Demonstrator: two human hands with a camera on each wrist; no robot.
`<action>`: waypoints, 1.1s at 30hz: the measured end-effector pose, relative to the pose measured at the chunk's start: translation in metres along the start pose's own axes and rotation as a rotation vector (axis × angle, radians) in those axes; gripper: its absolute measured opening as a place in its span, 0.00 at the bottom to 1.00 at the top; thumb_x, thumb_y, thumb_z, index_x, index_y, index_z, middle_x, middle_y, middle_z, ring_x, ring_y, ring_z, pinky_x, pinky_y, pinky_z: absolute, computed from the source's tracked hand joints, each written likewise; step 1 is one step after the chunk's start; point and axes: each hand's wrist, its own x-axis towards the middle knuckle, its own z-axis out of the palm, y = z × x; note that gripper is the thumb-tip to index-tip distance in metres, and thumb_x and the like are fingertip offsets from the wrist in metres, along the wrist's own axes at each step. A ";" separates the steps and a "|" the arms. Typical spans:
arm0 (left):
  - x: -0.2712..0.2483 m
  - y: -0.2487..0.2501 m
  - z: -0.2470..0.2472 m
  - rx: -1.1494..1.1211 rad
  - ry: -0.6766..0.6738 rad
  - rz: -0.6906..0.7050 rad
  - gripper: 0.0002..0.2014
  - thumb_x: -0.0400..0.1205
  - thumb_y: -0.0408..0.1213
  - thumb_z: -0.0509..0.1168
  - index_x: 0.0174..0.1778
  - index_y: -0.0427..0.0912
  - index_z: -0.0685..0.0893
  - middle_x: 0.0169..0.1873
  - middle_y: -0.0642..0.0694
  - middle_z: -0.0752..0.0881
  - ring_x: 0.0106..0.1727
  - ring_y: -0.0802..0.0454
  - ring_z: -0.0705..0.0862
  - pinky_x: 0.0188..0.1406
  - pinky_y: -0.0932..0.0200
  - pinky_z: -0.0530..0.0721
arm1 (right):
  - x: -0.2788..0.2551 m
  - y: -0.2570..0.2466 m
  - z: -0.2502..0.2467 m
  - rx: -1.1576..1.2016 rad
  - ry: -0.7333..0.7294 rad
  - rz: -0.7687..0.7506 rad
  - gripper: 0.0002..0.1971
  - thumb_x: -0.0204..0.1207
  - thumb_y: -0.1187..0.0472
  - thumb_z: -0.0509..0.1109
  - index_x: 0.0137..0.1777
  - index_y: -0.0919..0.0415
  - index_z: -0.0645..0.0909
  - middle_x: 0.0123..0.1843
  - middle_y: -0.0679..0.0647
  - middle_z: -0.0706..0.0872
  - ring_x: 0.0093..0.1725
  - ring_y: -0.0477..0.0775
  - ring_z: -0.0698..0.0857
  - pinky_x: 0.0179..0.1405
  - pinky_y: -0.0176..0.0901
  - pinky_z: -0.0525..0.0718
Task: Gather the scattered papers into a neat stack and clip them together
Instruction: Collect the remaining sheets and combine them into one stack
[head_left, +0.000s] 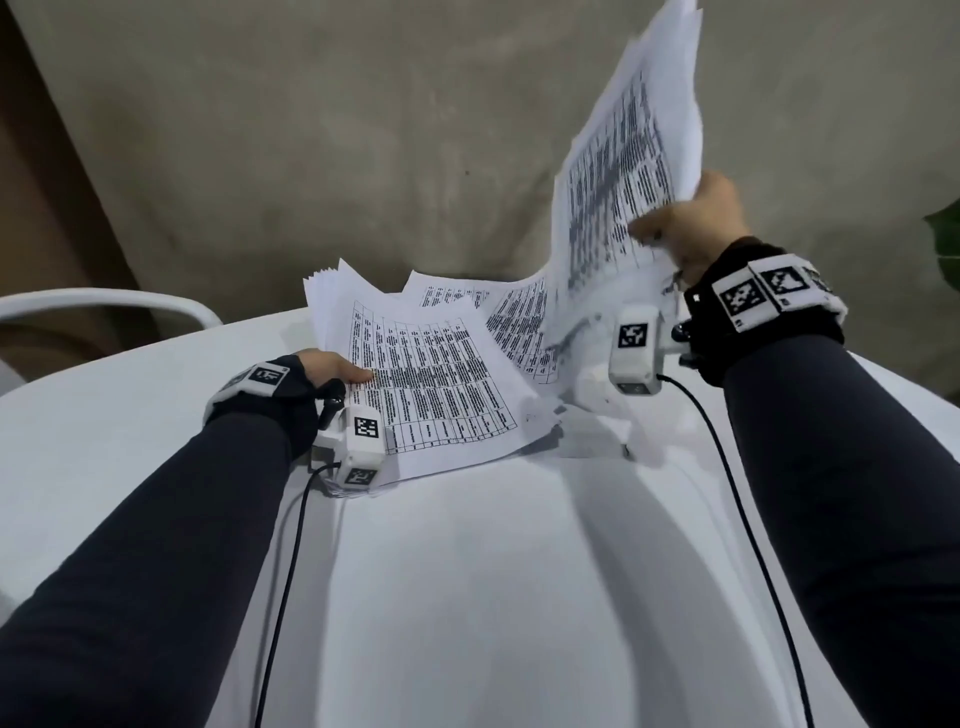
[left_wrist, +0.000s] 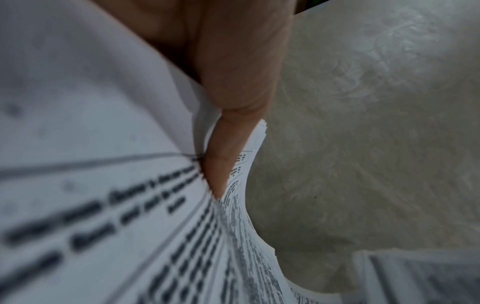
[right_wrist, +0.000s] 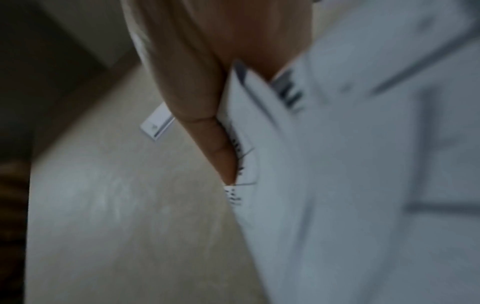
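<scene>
Right-hand grip (head_left: 691, 228) pinches a raised sheaf of papers (head_left: 623, 171) at upper right of frame; left-hand grip (head_left: 332, 366) pinches the fanned pile (head_left: 436, 389) on the desk (head_left: 467, 597) at centre left. Sheets look light, floppy and slippery, so best held at a side edge. Pile sits near the desk's far edge; lower frame offers open desk room. No clip visible.

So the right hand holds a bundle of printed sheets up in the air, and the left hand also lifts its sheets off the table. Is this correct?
Not quite. The right hand does hold a bundle of printed sheets up in the air, but the left hand grips a pile that lies on the table, not lifted. The head view shows this.
</scene>
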 end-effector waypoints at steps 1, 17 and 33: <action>-0.004 0.002 0.000 0.000 0.020 -0.005 0.14 0.78 0.43 0.69 0.45 0.33 0.79 0.31 0.41 0.77 0.30 0.45 0.72 0.28 0.59 0.68 | -0.003 -0.008 0.004 0.174 -0.051 -0.004 0.17 0.63 0.80 0.73 0.51 0.68 0.79 0.42 0.60 0.86 0.39 0.60 0.87 0.34 0.47 0.89; 0.010 -0.005 0.004 -0.586 0.019 0.072 0.31 0.82 0.55 0.57 0.76 0.39 0.69 0.76 0.42 0.71 0.62 0.43 0.80 0.64 0.56 0.75 | -0.038 0.081 0.079 -0.479 -0.606 0.311 0.26 0.64 0.61 0.82 0.58 0.70 0.77 0.47 0.59 0.87 0.43 0.56 0.89 0.49 0.46 0.88; 0.061 -0.068 -0.070 -0.247 -0.077 -0.036 0.39 0.48 0.43 0.85 0.54 0.30 0.86 0.54 0.33 0.86 0.56 0.35 0.82 0.62 0.53 0.74 | -0.016 0.108 0.050 -0.837 -0.392 0.396 0.32 0.75 0.44 0.69 0.71 0.68 0.74 0.71 0.66 0.78 0.69 0.65 0.78 0.64 0.50 0.76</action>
